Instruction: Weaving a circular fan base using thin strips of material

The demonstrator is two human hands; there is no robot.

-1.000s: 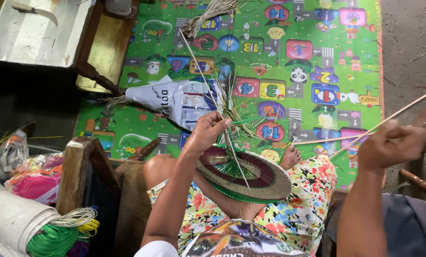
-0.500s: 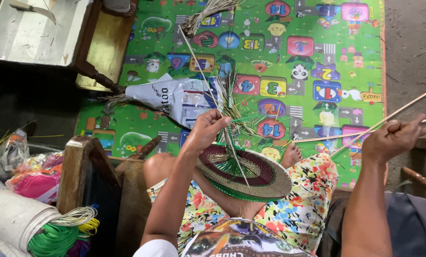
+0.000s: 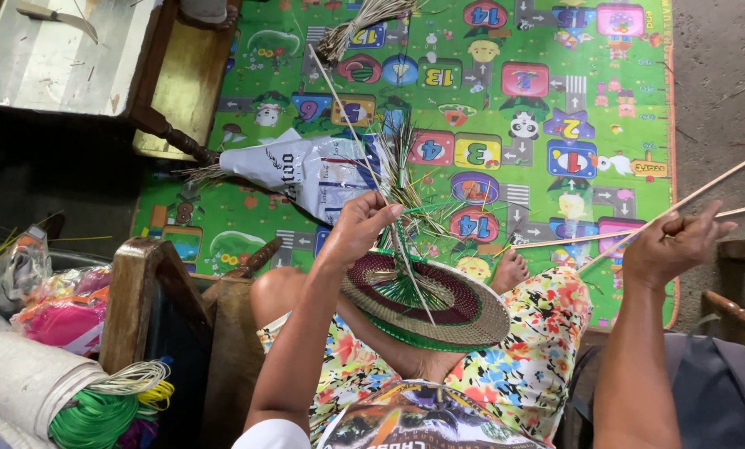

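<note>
My left hand (image 3: 364,229) is curled, fingertips pinching upright strands above one round woven basket base (image 3: 426,299) resting on my lap. My right hand (image 3: 672,245), well apart to the side, is closed around two long pale reeds (image 3: 722,179).

The left hand (image 3: 364,229) grips the upright strands at the middle of a round woven piece (image 3: 426,299) in green, maroon and tan, resting on a lap in flowered cloth. The right hand (image 3: 672,245), well apart, pinches thin pale strips (image 3: 705,189) stretched outward. Below lies a bright green play mat (image 3: 555,91).
</note>
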